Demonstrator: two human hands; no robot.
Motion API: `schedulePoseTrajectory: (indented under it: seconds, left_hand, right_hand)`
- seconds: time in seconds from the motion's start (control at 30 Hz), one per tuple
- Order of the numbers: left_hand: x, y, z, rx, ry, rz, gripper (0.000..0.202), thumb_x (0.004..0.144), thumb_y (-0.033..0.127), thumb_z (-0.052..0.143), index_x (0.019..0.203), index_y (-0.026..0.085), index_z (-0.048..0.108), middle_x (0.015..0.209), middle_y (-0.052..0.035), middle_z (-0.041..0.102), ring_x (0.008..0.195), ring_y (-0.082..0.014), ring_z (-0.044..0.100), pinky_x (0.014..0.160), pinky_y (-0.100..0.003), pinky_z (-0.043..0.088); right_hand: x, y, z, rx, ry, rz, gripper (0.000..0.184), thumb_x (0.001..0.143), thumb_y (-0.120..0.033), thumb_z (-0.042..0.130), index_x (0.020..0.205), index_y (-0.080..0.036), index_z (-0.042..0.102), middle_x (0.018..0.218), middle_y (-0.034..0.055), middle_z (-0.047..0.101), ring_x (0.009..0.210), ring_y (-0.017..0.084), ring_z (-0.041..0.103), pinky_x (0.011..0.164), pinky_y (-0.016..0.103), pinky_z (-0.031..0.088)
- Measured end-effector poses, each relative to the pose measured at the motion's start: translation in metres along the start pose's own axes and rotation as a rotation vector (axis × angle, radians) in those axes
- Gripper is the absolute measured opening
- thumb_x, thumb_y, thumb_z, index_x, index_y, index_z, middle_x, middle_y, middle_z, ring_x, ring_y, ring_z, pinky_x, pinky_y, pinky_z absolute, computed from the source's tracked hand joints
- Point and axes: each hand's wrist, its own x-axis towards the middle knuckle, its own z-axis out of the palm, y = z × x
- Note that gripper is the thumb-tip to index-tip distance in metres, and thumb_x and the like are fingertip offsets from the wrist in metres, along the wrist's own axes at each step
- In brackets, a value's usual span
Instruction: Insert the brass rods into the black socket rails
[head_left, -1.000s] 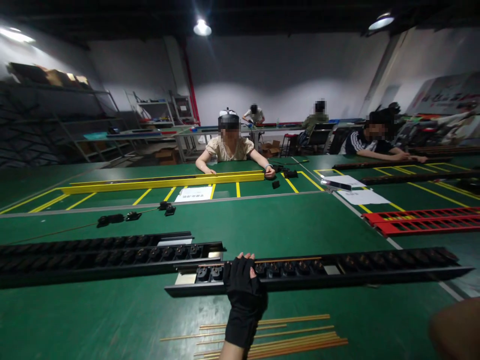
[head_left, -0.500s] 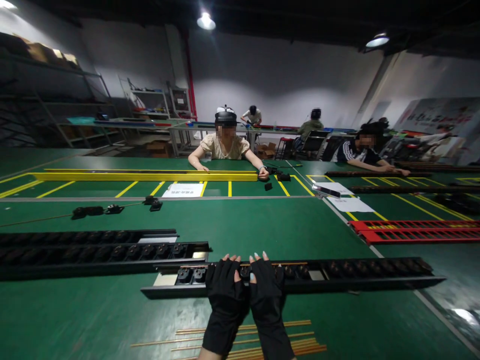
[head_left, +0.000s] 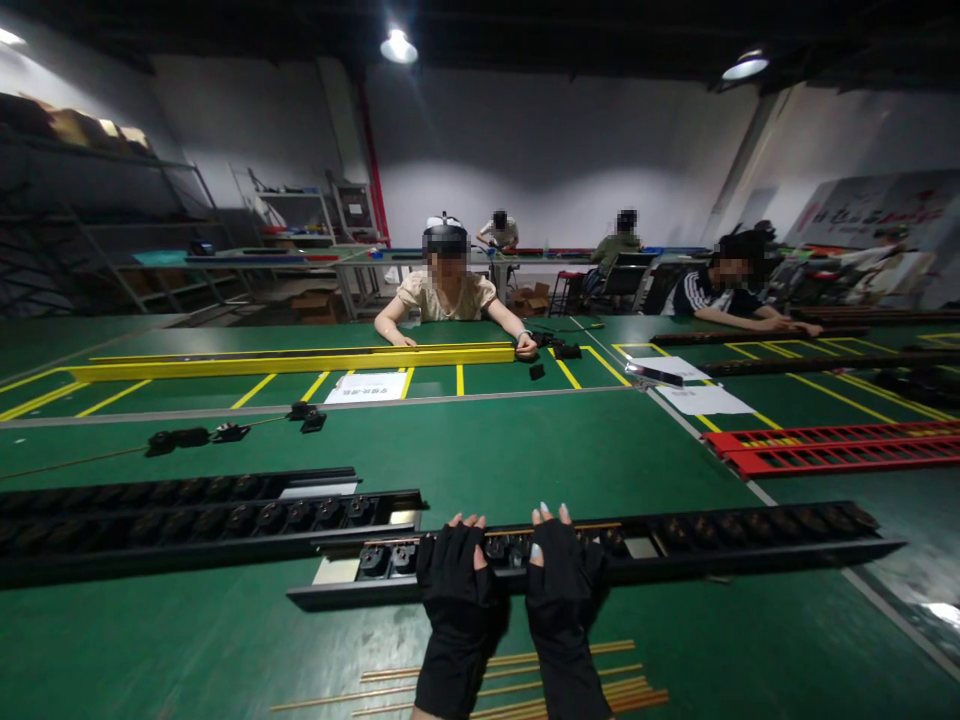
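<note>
**Hands spread apart on the rail**

Since half a second ago my right hand (head_left: 564, 568) has slid off to the right, so the two gloves no longer touch.

At far left two more black rails (head_left: 187, 520) lie side by side, with small black parts (head_left: 180, 437) beyond them. My left hand (head_left: 455, 568) lies palm down across the rail (head_left: 750, 555), bare fingertips over its far edge, laid flat rather than clenched. My right hand rests the same way just beside it. The rail lies crosswise in front of me, its left end overlapping the nearer of the other rails.

I judge it stiff and fairly heavy, likely metal. It is long enough to tip if lifted off-centre, so the hold belongs near the middle, on the side walls and clear of the fittings in the channel. Thin copper rods (head_left: 630, 692) lie under my wrists.

Green matting covers the table (head_left: 525, 450), marked with yellow lines. A person (head_left: 446, 290) opposite works at a yellow rail (head_left: 300, 362), and red rails (head_left: 840, 447) lie to the right. The hall is dim, with shelving at left and other people seated at the back.
</note>
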Motion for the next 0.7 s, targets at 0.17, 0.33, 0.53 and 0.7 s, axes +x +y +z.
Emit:
schedulePoseTrajectory:
  seconds: [0.17,0.33,0.53,0.7]
  left_hand:
    - [0.002,0.0,-0.002,0.005,0.001,0.019,0.037,0.089,0.006,0.043,0.113,0.02,0.067,0.106,-0.0057,0.076,0.107,-0.0239,0.066,0.101,-0.042,0.036]
    - [0.003,0.001,-0.001,-0.008,0.028,0.01,0.037,0.088,0.007,0.043,0.113,0.02,0.068,0.105,-0.006,0.076,0.107,-0.0244,0.066,0.102,-0.043,0.036]
    - [-0.002,-0.003,0.001,-0.004,0.004,0.01,0.038,0.088,0.007,0.043,0.114,0.02,0.067,0.108,-0.0066,0.075,0.11,-0.0245,0.065,0.103,-0.043,0.036]
    - [-0.003,-0.005,0.002,0.001,-0.013,0.015,0.038,0.087,0.008,0.044,0.116,0.021,0.066,0.109,-0.0062,0.075,0.11,-0.024,0.065,0.104,-0.043,0.035]
  right_hand:
    - [0.006,0.003,-0.004,0.003,0.011,0.048,0.036,0.098,-0.018,0.04,0.123,-0.016,0.065,0.12,0.0086,0.072,0.128,0.026,0.057,0.117,0.053,0.021]
    - [0.005,0.02,-0.004,-0.087,0.025,0.078,0.037,0.1,-0.024,0.038,0.123,-0.015,0.065,0.122,0.0106,0.071,0.127,0.029,0.057,0.115,0.055,0.023]
    - [0.002,0.035,-0.002,-0.096,0.029,0.15,0.041,0.101,-0.029,0.032,0.124,-0.016,0.065,0.123,0.0116,0.07,0.126,0.028,0.056,0.108,0.049,0.031]
    - [0.002,0.04,-0.004,-0.093,0.005,0.245,0.041,0.101,-0.029,0.034,0.126,-0.016,0.063,0.122,0.0127,0.07,0.128,0.028,0.055,0.101,0.043,0.036]
